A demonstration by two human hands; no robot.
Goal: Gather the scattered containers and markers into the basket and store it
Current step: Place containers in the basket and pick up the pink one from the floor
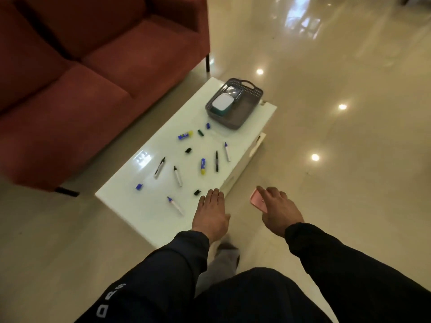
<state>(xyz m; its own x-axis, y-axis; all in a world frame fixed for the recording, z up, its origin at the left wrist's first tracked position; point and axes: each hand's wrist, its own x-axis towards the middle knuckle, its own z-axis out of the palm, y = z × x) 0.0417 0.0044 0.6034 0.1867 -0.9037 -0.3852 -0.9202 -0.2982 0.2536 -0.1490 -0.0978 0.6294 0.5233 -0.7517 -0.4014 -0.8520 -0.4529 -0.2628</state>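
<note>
A grey perforated basket (pixel 242 117) stands at the far end of a white low table (pixel 140 213). Inside it lie a white-lidded teal container (pixel 222 104) and a clear container (pixel 231 90). Several markers, glue sticks and loose caps are scattered over the tabletop, among them a blue-tipped marker (pixel 175 205), a black cap (pixel 197 192) and a blue-yellow glue stick (pixel 203 166). My left hand (pixel 211 213) hovers flat, fingers straight, over the table's near right corner. My right hand (pixel 278 209) holds a pink phone (pixel 257 201) over the floor, right of the table.
A red sofa (pixel 88 73) runs along the table's left side, its dark leg (pixel 66 191) near the table's near left corner. Glossy beige floor (pixel 349 159) stretches to the right. My foot (pixel 227 257) stands just before the table.
</note>
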